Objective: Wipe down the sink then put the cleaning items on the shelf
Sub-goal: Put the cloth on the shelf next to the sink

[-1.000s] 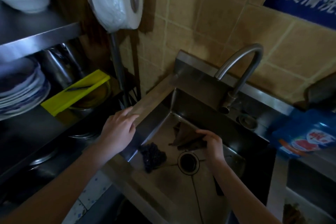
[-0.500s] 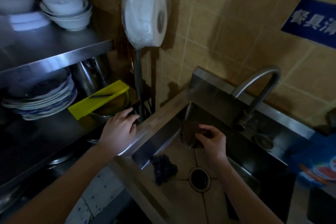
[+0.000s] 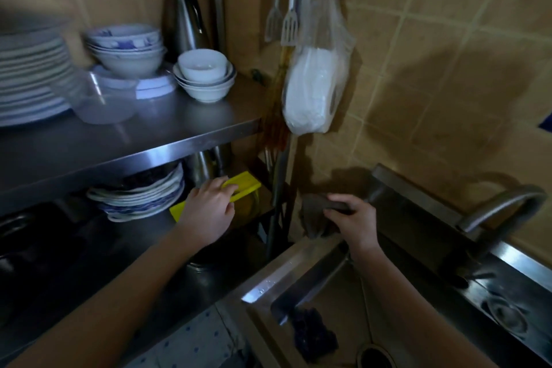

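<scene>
While the dark scrubber sits low in the sink nearest me, the right hand is up over the sink's left rim, fingers curled round the brown cloth. The shelf lies left and further back, so I reckon the cloth goes leftward. The left hand is nearer that shelf, fingers loosely spread by the yellow board, gripping nothing.

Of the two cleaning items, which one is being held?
The brown cloth, gripped in the right hand over the rim of the sink; the dark scouring pad lies loose on the basin floor.
</scene>
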The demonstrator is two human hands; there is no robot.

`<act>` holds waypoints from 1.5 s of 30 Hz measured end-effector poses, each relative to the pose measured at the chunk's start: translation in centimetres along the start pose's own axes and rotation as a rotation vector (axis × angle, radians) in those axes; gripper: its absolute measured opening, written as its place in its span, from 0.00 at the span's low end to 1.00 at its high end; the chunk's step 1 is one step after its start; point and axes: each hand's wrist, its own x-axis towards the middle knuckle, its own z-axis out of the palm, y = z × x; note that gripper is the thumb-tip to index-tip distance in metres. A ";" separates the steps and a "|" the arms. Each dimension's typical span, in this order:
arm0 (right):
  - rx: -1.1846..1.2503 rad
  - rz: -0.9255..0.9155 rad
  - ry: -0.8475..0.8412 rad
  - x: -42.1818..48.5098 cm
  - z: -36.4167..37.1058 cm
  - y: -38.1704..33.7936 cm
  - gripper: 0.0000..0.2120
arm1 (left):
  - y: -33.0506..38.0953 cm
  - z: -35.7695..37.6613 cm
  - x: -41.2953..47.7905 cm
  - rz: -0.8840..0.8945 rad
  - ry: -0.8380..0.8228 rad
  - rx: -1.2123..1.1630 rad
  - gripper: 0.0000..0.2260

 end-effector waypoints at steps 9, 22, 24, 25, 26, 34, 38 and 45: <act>0.004 -0.134 0.026 4.9 7.0 -5.4 0.14 | -4.9 -4.8 1.6 -0.040 0.124 0.063 0.18; 0.005 -0.237 0.077 12.6 15.0 -12.9 0.13 | -11.0 -9.1 5.3 -0.090 0.179 0.109 0.20; 0.073 -0.218 0.083 13.9 16.3 -13.8 0.12 | -11.9 -9.4 5.9 -0.092 0.184 0.125 0.20; 0.105 -0.206 0.086 14.6 17.1 -14.2 0.12 | -12.3 -9.5 6.3 -0.092 0.187 0.128 0.20; 0.132 -0.190 0.089 15.3 17.9 -14.6 0.12 | -12.7 -9.7 6.7 -0.092 0.190 0.128 0.20; 0.204 -0.058 0.158 21.2 24.4 -14.9 0.09 | -15.9 -10.2 9.6 -0.103 0.185 0.130 0.20; 0.210 0.057 0.235 23.6 25.7 -12.3 0.09 | -17.2 -9.5 10.2 -0.111 0.153 0.123 0.20; -0.173 -0.066 0.239 24.7 24.8 -9.8 0.10 | -18.2 -8.1 11.0 -0.098 0.125 0.127 0.20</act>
